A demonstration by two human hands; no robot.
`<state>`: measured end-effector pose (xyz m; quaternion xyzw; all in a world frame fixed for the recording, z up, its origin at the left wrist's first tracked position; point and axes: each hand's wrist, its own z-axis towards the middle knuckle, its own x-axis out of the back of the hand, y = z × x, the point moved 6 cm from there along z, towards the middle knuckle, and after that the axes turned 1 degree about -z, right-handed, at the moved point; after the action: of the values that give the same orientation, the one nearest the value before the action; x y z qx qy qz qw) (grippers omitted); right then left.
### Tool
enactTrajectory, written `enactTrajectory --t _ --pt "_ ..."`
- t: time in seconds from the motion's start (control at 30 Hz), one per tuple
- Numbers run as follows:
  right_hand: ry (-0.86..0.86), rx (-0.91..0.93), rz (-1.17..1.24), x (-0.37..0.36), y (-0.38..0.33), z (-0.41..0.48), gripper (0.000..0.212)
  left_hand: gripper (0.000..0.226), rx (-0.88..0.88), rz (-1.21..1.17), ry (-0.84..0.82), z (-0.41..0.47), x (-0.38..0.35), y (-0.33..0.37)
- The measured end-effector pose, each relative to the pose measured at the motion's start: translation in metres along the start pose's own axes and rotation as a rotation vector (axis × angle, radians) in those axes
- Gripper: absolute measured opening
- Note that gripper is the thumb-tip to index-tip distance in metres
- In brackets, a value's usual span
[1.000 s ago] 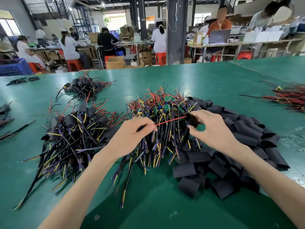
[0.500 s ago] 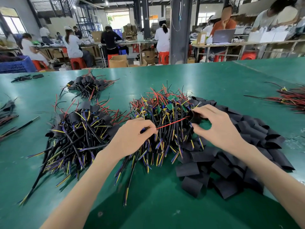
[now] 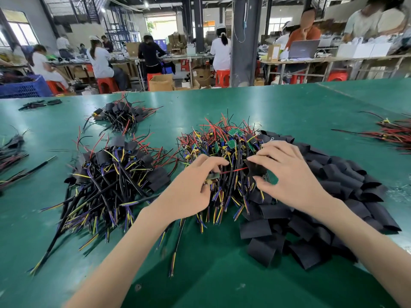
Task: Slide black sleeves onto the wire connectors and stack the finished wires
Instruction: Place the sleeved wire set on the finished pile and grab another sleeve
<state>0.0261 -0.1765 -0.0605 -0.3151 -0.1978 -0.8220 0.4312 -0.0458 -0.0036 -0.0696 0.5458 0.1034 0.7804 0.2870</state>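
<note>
My left hand (image 3: 195, 183) pinches the connector end of a wire assembly; its red wire (image 3: 233, 170) runs right into a black sleeve (image 3: 255, 168) that my right hand (image 3: 289, 174) holds between thumb and fingers. Both hands hover over the heap of unsleeved wires (image 3: 222, 147) with small green boards. A big pile of loose black sleeves (image 3: 329, 196) lies to the right, under my right forearm. The stack of finished sleeved wires (image 3: 115, 174) lies to the left.
A second, smaller sleeved bundle (image 3: 120, 115) sits further back on the green table (image 3: 222, 274). Red wire bundles (image 3: 395, 132) lie at the right edge, dark cable scraps (image 3: 11, 152) at the left edge. Workers sit at benches beyond the table.
My hands have drawn closer together; the sleeve has travelled left along the red wire toward the connector in my left hand, leaving a shorter stretch of red wire showing.
</note>
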Motion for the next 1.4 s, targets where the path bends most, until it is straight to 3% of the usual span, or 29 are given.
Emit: enactTrajectory --t 0.07,0.3,0.5,0.7,1.0,1.4 --pt "0.011 0.020 0.009 -0.001 -0.007 0.000 0.035 0.062 -0.008 -0.015 0.005 0.002 -0.007 0.002" --pt "-0.062 0.017 0.084 -0.007 -0.020 -0.002 0.030 0.014 0.029 -0.099 0.121 0.003 -0.007 0.000" --pt "-0.088 0.002 0.066 -0.008 -0.023 -0.002 0.039 0.015 0.156 -0.217 0.174 0.002 -0.002 -0.004" --pt "-0.104 -0.024 0.085 -0.007 -0.025 -0.002 0.045 0.019 0.170 -0.301 0.173 0.001 -0.002 0.000" --pt "-0.208 -0.010 0.318 -0.009 -0.027 -0.003 0.039 0.012 0.157 -0.289 0.143 0.001 -0.004 0.001" --pt "-0.197 -0.045 0.351 -0.008 -0.030 -0.003 0.035 0.009 0.179 -0.309 0.236 -0.001 0.004 0.007"
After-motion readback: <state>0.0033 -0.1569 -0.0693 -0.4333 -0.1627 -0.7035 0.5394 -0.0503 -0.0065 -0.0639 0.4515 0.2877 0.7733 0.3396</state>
